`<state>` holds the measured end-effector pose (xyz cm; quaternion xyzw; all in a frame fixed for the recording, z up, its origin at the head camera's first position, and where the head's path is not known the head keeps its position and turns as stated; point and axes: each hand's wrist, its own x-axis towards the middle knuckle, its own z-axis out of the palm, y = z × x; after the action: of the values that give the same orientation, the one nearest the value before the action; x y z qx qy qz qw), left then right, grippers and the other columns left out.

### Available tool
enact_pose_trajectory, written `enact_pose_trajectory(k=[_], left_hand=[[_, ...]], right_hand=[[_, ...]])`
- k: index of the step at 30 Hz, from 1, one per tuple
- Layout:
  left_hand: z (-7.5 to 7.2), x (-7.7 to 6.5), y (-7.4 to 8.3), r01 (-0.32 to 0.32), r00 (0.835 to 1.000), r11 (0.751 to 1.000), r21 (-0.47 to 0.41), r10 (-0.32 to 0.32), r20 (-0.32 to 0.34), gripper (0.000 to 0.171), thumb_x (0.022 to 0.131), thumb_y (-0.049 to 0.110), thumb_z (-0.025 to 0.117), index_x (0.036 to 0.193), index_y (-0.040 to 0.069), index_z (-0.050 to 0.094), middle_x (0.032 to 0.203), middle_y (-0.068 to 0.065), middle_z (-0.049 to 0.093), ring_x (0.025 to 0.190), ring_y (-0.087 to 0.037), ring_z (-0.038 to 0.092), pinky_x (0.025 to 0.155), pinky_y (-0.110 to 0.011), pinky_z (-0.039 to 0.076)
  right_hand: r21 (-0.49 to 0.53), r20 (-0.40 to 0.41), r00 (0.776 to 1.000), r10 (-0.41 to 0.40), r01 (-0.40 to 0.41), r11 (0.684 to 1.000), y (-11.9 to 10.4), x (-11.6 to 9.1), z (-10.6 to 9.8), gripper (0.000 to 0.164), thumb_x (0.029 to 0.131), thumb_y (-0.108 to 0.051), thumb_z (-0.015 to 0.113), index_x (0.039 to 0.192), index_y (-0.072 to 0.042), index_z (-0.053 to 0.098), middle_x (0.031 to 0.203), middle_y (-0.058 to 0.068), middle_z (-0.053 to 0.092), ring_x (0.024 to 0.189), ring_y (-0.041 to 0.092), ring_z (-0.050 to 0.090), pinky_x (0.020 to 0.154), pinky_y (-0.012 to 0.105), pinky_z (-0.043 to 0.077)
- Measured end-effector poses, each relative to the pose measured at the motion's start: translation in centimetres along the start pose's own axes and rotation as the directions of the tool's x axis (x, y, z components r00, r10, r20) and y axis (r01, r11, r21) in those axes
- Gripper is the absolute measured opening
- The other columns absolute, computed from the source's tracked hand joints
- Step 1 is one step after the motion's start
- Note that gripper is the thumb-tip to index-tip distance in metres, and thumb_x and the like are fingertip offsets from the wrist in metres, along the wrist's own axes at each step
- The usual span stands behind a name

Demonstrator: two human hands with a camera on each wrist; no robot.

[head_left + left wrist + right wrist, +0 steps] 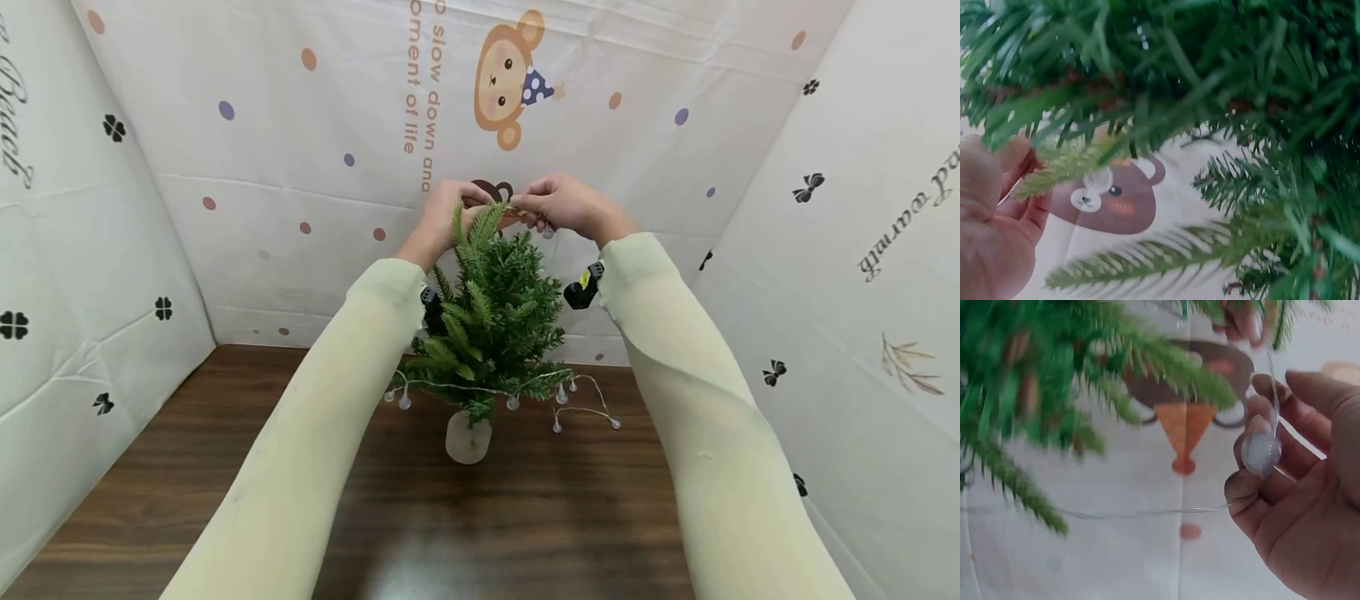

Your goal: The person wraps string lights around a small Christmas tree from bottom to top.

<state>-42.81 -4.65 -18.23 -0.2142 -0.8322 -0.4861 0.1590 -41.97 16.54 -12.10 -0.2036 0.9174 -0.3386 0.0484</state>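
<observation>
In the head view, you bring your left hand (446,218) and right hand (567,205) together at the top of a small green tree (506,287). It stands on a pale round base (467,442) on the brown table (247,467), before a printed cloth (262,142). Your string lights (513,402) cross the tree's lower front, one end looping out to the right.

In the left wrist view, your left fingers are curled narrowly beside a light-green sprig (1060,170), a thin wire showing between them; a brown bear print (1138,212) lies behind.

In the right wrist view, your right fingers curl around the wire and a clear bulb (1260,454); the wire rises to your left fingertips.
</observation>
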Motion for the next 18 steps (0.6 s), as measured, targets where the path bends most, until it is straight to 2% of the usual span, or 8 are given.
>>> enact_pose_trajectory(k=[3, 5, 8, 11, 15, 18], left_hand=[[-0.3, -0.2, -0.5, -0.038, 0.999, 0.998, 0.059, 0.039, -0.029, 0.020, 0.103, 0.015, 0.064, 0.115, 0.006, 0.076, 0.123, -0.011, 0.072, 0.107, -0.024, 0.065, 0.090, -0.036, 0.053], [-0.5, -0.4, -0.9, -0.032, 0.999, 0.998, 0.060, 0.035, -0.038, 0.019, 0.103, 0.014, 0.064, 0.116, 0.005, 0.075, 0.122, -0.011, 0.071, 0.106, -0.025, 0.065, 0.089, -0.037, 0.053], [-0.9, -0.8, -1.6, -0.001, 0.999, 0.999, 0.034, 0.003, -0.050, 0.019, 0.103, 0.015, 0.063, 0.116, 0.006, 0.074, 0.117, -0.012, 0.072, 0.103, -0.024, 0.065, 0.086, -0.036, 0.052], [-1.2, -1.1, -2.2, 0.037, 0.998, 0.999, 0.010, -0.037, -0.057, 0.018, 0.104, 0.015, 0.062, 0.114, 0.006, 0.074, 0.110, -0.011, 0.071, 0.102, -0.023, 0.065, 0.086, -0.035, 0.052], [-1.4, -1.6, -2.8, 0.056, 0.997, 0.998, -0.036, -0.058, -0.055, 0.017, 0.103, 0.018, 0.063, 0.108, 0.006, 0.073, 0.104, -0.007, 0.070, 0.101, -0.021, 0.065, 0.090, -0.035, 0.055], [-1.4, -2.0, -2.9, 0.052, 0.998, 0.994, -0.093, -0.055, -0.039, 0.016, 0.102, 0.019, 0.066, 0.104, 0.005, 0.072, 0.101, -0.006, 0.070, 0.097, -0.021, 0.067, 0.091, -0.039, 0.058]], right_hand=[[0.021, -0.001, 0.999, 0.037, -0.037, 0.999, 1.0, -0.5, -0.7, 0.039, 0.107, -0.040, 0.053, 0.110, -0.005, 0.069, 0.075, 0.000, 0.060, 0.062, 0.013, 0.047, 0.061, 0.027, 0.042], [0.011, 0.003, 0.997, 0.071, -0.071, 0.997, 1.8, -1.0, -1.3, 0.043, 0.106, -0.045, 0.052, 0.110, -0.006, 0.071, 0.070, -0.002, 0.058, 0.060, 0.012, 0.046, 0.062, 0.028, 0.042], [-0.018, 0.010, 0.993, 0.121, -0.120, 0.993, 3.0, -1.9, -2.2, 0.052, 0.105, -0.051, 0.051, 0.110, -0.004, 0.071, 0.065, -0.003, 0.055, 0.058, 0.012, 0.044, 0.065, 0.029, 0.042], [-0.022, 0.009, 0.987, 0.163, -0.162, 0.986, 4.3, -2.7, -3.0, 0.054, 0.104, -0.054, 0.051, 0.104, -0.005, 0.072, 0.063, -0.005, 0.054, 0.058, 0.013, 0.045, 0.069, 0.031, 0.042], [-0.002, 0.000, 0.982, 0.189, -0.189, 0.982, 5.7, -3.9, -3.8, 0.052, 0.102, -0.056, 0.055, 0.096, -0.008, 0.073, 0.065, -0.004, 0.056, 0.060, 0.012, 0.047, 0.062, 0.029, 0.037], [-0.067, -0.005, 0.984, 0.176, -0.176, 0.982, 6.2, -4.8, -4.2, 0.052, 0.098, -0.059, 0.060, 0.090, -0.009, 0.071, 0.068, -0.002, 0.059, 0.061, 0.015, 0.045, 0.054, 0.031, 0.031]])
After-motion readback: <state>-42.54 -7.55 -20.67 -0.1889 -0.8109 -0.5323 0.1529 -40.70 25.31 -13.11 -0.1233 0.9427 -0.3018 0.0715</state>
